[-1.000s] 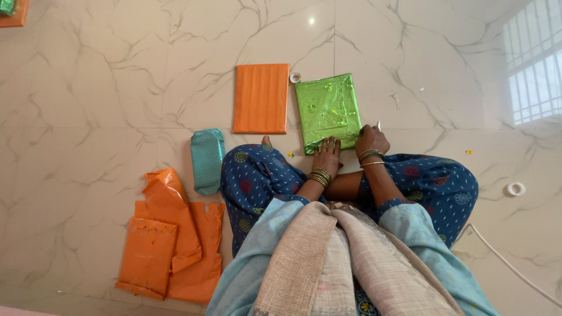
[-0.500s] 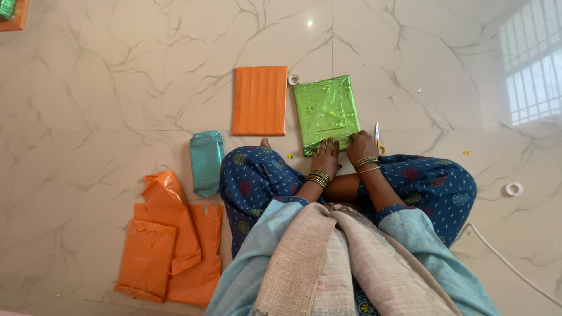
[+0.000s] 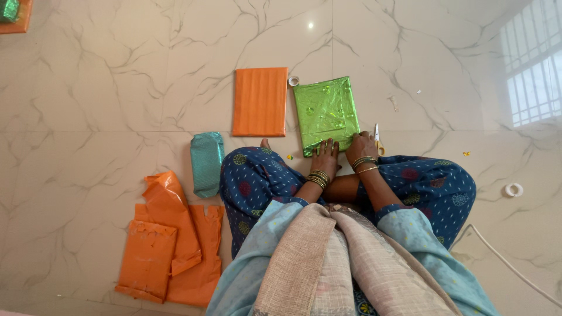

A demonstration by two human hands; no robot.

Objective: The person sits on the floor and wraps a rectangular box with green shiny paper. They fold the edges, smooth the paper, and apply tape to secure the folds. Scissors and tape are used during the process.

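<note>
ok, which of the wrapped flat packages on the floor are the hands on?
The shiny green package: left hand and right hand both rest on its near edge. The orange package beside it lies untouched.

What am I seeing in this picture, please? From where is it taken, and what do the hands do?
The camera sits on a person's head and looks straight down, so you see their own lap, arms and the marble floor below. There is no machine, only two bare hands with bangles.

The person sits cross-legged. Both hands rest on the near edge of a green wrapped package: the left hand lies flat on it, and the right hand presses its near right corner. Neither hand grips anything.

Beside the right hand lie small scissors. Left of the green package lies an orange wrapped package, with a small tape roll between them. Further left are a teal packet and loose orange paper sheets. Another tape roll lies far right.
</note>
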